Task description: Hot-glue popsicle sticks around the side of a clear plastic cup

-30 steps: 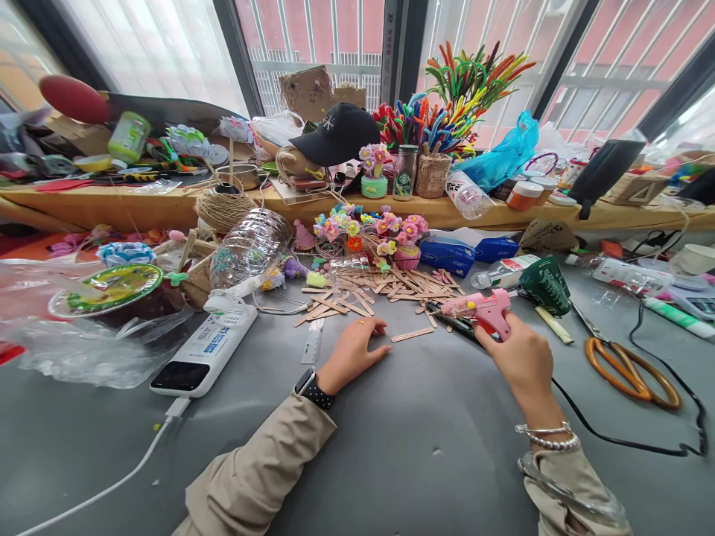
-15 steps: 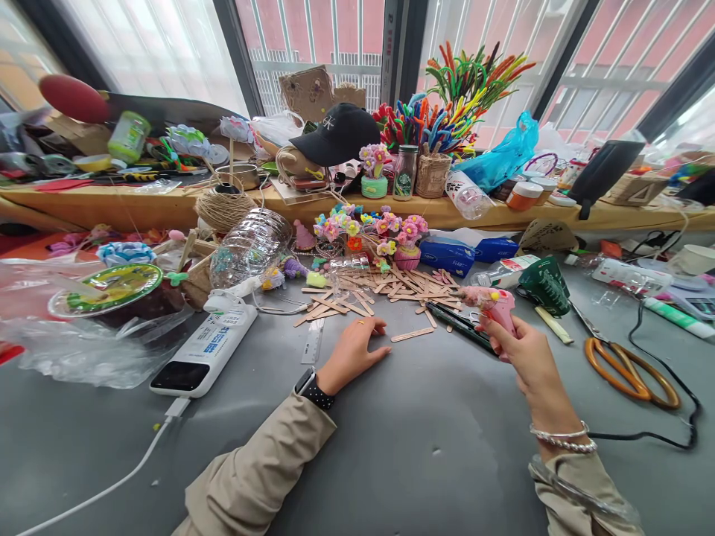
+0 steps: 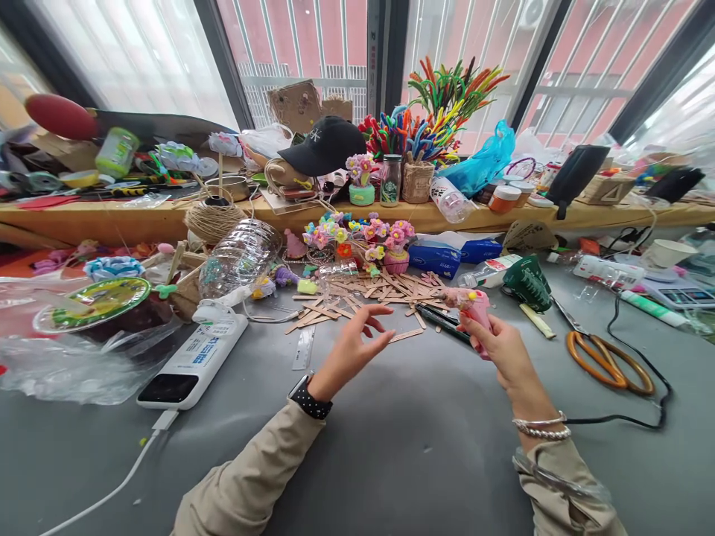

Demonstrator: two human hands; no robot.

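Observation:
My right hand (image 3: 497, 346) grips a pink hot glue gun (image 3: 479, 307), its nozzle pointing left over the table. My left hand (image 3: 353, 346) is raised a little above the grey tabletop, thumb and fingers apart, with nothing in it. Just beyond that hand, one wooden craft stick (image 3: 407, 335) lies by itself. Behind it spreads a loose heap of craft sticks (image 3: 385, 288). A clear ruler (image 3: 303, 348) lies left of my left hand. Under the glue gun rests a dark, long object (image 3: 447, 324), partly hidden.
Orange-handled scissors (image 3: 608, 361) and a black cord lie at the right. A white power strip (image 3: 195, 361) with a cable lies at the left, beside a plastic bag (image 3: 83, 365). Fluffy flowers (image 3: 396, 238) and a clear bottle (image 3: 243, 253) stand behind, below a crowded wooden ledge (image 3: 335, 211).
My left hand has lifted off the tabletop and its fingers have spread. My right hand still holds the glue gun. The whole view has shifted slightly.

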